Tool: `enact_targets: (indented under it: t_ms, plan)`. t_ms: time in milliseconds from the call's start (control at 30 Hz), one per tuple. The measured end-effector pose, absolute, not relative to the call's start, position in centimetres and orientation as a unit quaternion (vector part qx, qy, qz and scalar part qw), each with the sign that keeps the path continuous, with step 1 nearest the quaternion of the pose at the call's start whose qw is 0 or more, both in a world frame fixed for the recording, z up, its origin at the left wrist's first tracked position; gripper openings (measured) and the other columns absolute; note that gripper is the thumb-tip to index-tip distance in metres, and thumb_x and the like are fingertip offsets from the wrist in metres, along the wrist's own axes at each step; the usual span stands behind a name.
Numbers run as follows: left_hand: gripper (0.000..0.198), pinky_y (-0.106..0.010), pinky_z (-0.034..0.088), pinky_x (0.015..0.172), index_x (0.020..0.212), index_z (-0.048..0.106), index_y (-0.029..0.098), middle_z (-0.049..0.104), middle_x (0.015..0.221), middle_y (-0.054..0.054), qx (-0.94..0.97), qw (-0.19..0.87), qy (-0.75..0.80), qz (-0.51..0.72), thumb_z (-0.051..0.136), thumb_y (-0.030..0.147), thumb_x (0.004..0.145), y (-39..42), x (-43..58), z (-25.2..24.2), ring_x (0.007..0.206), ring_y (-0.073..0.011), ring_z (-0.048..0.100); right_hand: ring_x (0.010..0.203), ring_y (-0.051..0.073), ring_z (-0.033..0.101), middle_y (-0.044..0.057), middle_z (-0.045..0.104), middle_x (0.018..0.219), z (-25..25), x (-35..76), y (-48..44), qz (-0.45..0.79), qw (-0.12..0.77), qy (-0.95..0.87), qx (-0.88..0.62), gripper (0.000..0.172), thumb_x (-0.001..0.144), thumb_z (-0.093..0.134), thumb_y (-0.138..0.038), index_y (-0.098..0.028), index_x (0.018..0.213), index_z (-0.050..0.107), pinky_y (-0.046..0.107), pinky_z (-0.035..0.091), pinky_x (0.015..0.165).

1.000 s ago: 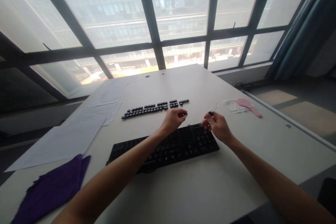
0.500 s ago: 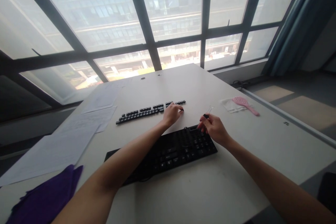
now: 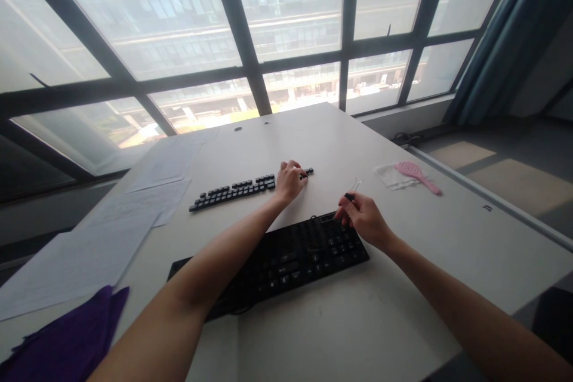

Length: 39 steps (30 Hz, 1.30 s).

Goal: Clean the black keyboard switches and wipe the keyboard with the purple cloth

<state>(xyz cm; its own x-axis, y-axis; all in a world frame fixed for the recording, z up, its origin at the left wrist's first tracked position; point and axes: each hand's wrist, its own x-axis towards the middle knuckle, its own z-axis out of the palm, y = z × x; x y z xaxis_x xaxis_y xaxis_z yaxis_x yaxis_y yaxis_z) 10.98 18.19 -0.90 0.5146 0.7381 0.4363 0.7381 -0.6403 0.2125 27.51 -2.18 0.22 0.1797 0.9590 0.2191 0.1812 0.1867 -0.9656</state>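
Note:
A black keyboard [image 3: 286,256] lies on the white table [image 3: 358,322] in front of me. Beyond it, several loose black keycaps [image 3: 233,190] lie in rows. My left hand [image 3: 290,180] reaches to the right end of those rows, its fingers curled down onto the keycaps there. My right hand [image 3: 364,218] hovers over the keyboard's far right corner, pinching a wire keycap puller [image 3: 353,190] by its dark handle, the wire loop pointing up and away.
A pink brush [image 3: 416,174] lies on a clear bag at the right. White paper sheets [image 3: 111,227] cover the left side, and a purple cloth [image 3: 62,340] lies at the near left corner. Windows stand behind the table's far edge.
My left hand has moved away from the keyboard to the right end of the keycap rows and come down on them. My right hand has stayed over the keyboard corner with the puller.

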Motion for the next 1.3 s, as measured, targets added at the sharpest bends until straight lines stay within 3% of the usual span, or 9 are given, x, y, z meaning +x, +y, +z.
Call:
enact_targets:
  t_ms: [733, 967, 1100, 1300]
  plan:
    - [0.006, -0.041, 0.045, 0.098, 0.085, 0.073, 0.021, 0.059, 0.111, -0.009, -0.861, 0.000, -0.430, -0.271, 0.069, 0.022, 0.082, 18.4, 10.9, -1.1, 0.109, -0.0292, 0.045, 0.052, 0.014, 0.058, 0.005, 0.070, 0.070, 0.2, 27.7, -2.0, 0.350, 0.553, -0.538, -0.530, 0.035, 0.094, 0.054, -0.051, -0.018, 0.082, 0.058, 0.025, 0.044, 0.048]
    - [0.014, -0.041, 0.043, 0.101, 0.092, 0.073, 0.020, 0.059, 0.113, -0.009, -0.852, -0.008, -0.431, -0.296, 0.073, 0.024, 0.078, 18.0, 10.5, -0.2, 0.109, -0.0292, 0.046, 0.056, 0.014, 0.057, 0.004, 0.067, 0.070, 0.2, 28.3, -1.8, 0.347, 0.553, -0.556, -0.515, 0.034, 0.094, 0.054, -0.047, -0.018, 0.078, 0.058, 0.026, 0.044, 0.051]
    - [0.014, -0.040, 0.043, 0.100, 0.095, 0.073, 0.020, 0.061, 0.111, -0.008, -0.855, -0.035, -0.413, -0.311, 0.069, 0.023, 0.082, 15.1, 10.3, 1.7, 0.108, -0.0271, 0.050, 0.055, 0.013, 0.052, 0.001, 0.061, 0.065, 0.1, 29.2, -1.7, 0.337, 0.527, -0.598, -0.501, 0.031, 0.095, 0.053, -0.041, -0.018, 0.074, 0.058, 0.026, 0.042, 0.052]
    - [0.020, -0.034, 0.048, 0.092, 0.099, 0.070, 0.022, 0.068, 0.101, -0.004, -0.888, -0.158, -0.350, -0.254, 0.056, 0.017, 0.087, 4.9, 10.0, 3.2, 0.098, -0.0214, 0.061, 0.057, 0.014, 0.052, 0.000, 0.058, 0.062, 0.1, 29.3, -1.9, 0.339, 0.464, -0.643, -0.506, 0.027, 0.092, 0.055, -0.035, -0.018, 0.071, 0.057, 0.026, 0.041, 0.054]
